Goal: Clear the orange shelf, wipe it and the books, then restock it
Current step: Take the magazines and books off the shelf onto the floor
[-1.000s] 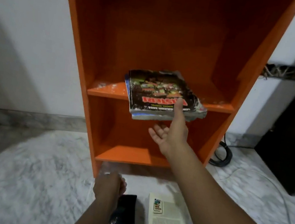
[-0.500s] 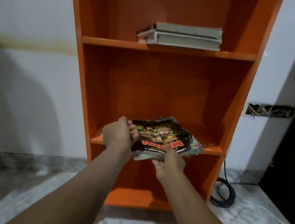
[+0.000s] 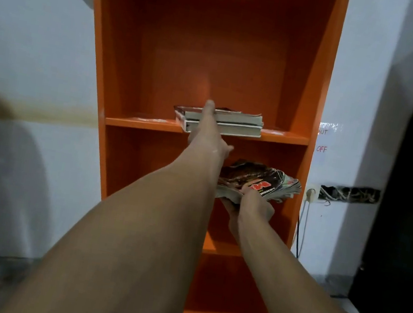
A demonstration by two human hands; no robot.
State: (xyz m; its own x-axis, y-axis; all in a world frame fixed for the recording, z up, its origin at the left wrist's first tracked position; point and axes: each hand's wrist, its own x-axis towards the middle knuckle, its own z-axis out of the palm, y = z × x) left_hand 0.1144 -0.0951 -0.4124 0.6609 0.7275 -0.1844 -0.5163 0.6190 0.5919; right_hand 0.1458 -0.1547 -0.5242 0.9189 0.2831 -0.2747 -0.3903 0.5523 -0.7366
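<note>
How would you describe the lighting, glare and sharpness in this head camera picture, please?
Head view: dim light; glare patches on the orange shelf board beside the stacked books; a large soft shadow on the left wall; wide-angle bowing of the shelf sides; the left hand and the magazine in the right hand look slightly soft.

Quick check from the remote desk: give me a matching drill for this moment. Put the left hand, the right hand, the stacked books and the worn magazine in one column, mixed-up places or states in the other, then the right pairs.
Things:
1. left hand
2. right hand
3. stacked books
4. worn magazine

Places or states:
A. lying flat on the upper shelf board
B. stretched up, fingers against the stack's edge
C. held in the air in front of the shelf
D. closed in a grip under curled pages

Pairs: 1-B, 2-D, 3-A, 4-C
</note>
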